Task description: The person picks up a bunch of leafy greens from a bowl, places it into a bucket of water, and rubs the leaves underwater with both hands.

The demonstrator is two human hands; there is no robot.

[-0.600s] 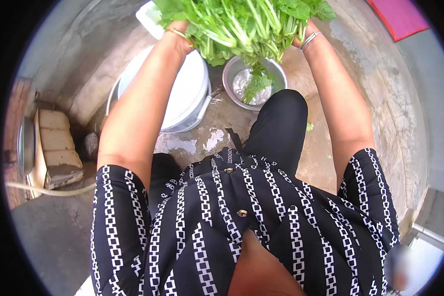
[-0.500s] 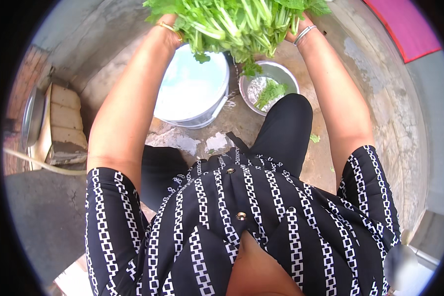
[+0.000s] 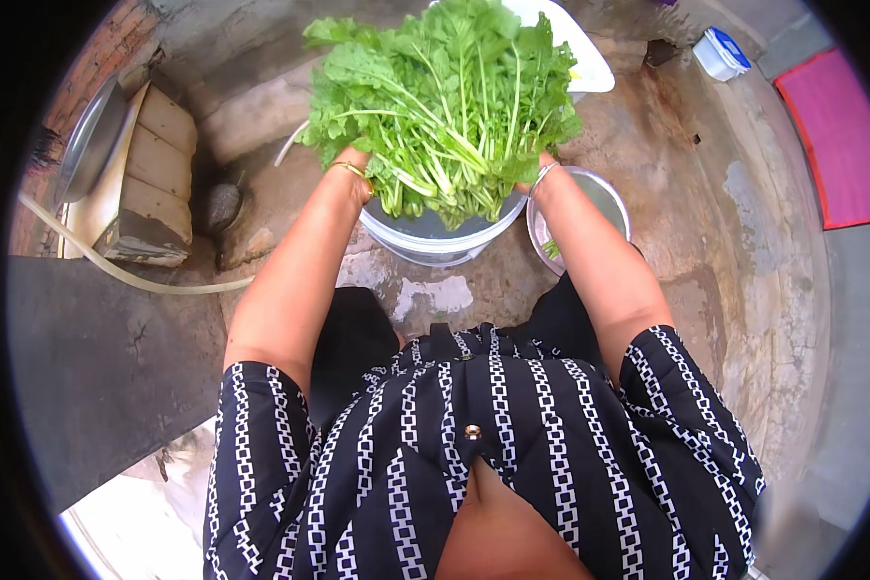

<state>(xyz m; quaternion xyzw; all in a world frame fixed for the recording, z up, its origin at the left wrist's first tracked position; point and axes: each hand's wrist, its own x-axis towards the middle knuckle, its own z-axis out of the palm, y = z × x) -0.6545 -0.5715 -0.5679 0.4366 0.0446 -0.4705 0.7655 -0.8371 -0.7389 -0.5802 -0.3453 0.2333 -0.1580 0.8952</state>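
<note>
Evidently holding a broad, loose bunch of leafy greens [image 3: 445, 126] over the mouth of a white bucket [image 3: 440, 249], stem ends toward the body, grasping from opposite sides with left hand [image 3: 352, 158] and right hand [image 3: 545, 160], probably because of too much width for one; cannot tell the exact curl of fingers buried in foliage. Likely placed there to catch drips, with a round metal bowl [image 3: 604, 198] close on the right, and farther out a pale hose [image 3: 155, 285] and a blue-lidded container [image 3: 722, 58], perhaps set aside for elbow room.
</note>
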